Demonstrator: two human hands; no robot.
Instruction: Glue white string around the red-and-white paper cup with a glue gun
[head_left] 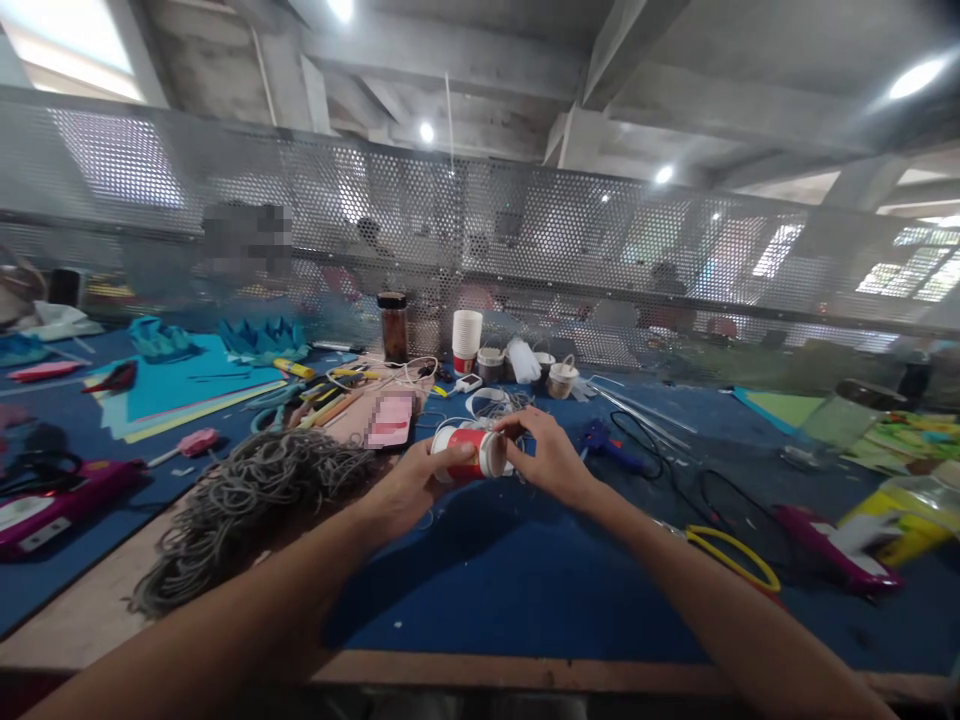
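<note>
A red and white paper cup (471, 455) lies on its side in the air above the blue table cover (495, 590), held between both hands. My left hand (420, 480) grips its red body from the left. My right hand (544, 455) holds the cup's right end, fingers curled over it. Thin wire or string (491, 405) loops just behind the cup. A heap of grey rubber bands (247, 500) lies to the left of my left forearm.
Behind stand a stack of white cups (466, 335), a dark jar (393, 328) and small tubs (562, 380). Glue guns lie at left (52, 505) and right (832, 545). A yellow ring (731, 560), a blue tool (607, 445), teal paper sheets (180, 385) and a perforated metal screen (525, 240) surround the spot.
</note>
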